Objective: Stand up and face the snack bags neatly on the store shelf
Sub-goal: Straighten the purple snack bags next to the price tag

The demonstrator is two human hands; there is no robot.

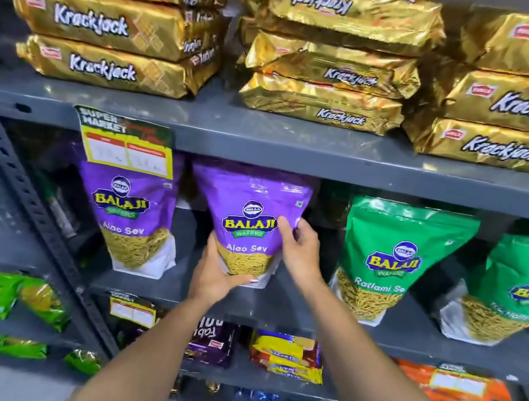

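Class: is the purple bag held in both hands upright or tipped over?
Upright: the purple bag stands label-forward, base on the shelf.

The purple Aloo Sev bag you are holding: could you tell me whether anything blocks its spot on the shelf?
Nothing visible does. Both the left hand and right hand already grip the purple Aloo Sev bag, which stands on the grey shelf, with gaps to the second purple bag and the green Ratlami Sev bag.

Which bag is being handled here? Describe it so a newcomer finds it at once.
Find the grey shelf under the gold Krackjack stacks; two purple Aloo Sev bags stand below it. It is the right-hand purple bag, beside the green bag, gripped by the left hand and right hand.
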